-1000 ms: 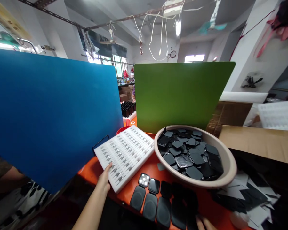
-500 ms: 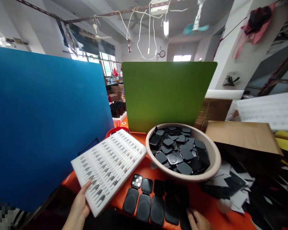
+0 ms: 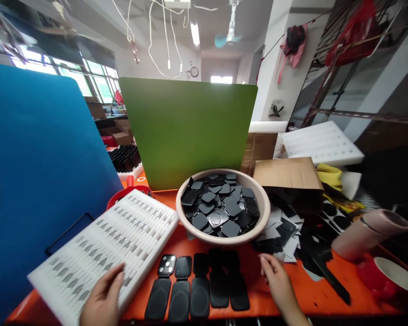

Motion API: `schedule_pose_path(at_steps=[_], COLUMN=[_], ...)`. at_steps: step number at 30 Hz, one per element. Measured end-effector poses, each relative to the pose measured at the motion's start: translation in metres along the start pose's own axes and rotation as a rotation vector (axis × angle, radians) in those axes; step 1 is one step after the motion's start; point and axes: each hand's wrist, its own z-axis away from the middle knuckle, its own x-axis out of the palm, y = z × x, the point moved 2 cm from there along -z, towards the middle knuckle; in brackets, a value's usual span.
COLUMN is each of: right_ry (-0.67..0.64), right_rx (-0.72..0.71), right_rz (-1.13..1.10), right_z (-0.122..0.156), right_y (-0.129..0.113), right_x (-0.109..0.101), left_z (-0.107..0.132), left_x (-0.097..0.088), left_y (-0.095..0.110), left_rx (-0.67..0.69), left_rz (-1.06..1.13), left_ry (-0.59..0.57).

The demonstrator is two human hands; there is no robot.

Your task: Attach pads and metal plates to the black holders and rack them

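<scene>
My left hand (image 3: 101, 299) lies on the near corner of a white foam tray (image 3: 102, 246) with rows of slots, thumb on top, gripping its edge. My right hand (image 3: 276, 280) rests open on the orange table (image 3: 313, 294), fingers pointing toward a heap of black and white sheets (image 3: 285, 233). Between my hands lie several flat black parts in rows (image 3: 199, 283), one with round holes (image 3: 166, 265). A beige bowl (image 3: 258, 222) full of black square pieces stands behind them.
A blue panel (image 3: 37, 172) stands at the left and a green panel (image 3: 187, 129) behind the bowl. At the right are an open cardboard box (image 3: 287, 174), a white foam sheet (image 3: 321, 142), a pink roll (image 3: 367, 233) and a red bowl (image 3: 387, 276).
The view has swung to the right and down. The foam tray has slid toward the near left with my left hand. My right hand has come up onto the table beside the black parts.
</scene>
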Motion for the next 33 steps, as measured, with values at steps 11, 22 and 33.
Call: schedule_pose_path(at_steps=[11,22,33], right_ry=[0.095,0.11,-0.156], right_rx=[0.177,0.138,0.361], right_rz=[-0.591,-0.603,-0.937], right_z=[-0.122,-0.124,-0.062], right_y=[-0.087,-0.116,-0.18], right_x=[-0.009,-0.002,-0.041], left_z=[0.003,0.006,0.013], left_x=[0.198,0.184,0.134], left_y=[0.046,0.087,0.146], left_rx=[-0.254,-0.222,-0.308], left_rz=[0.637,0.777,0.439], left_ry=[-0.591,-0.607,-0.646])
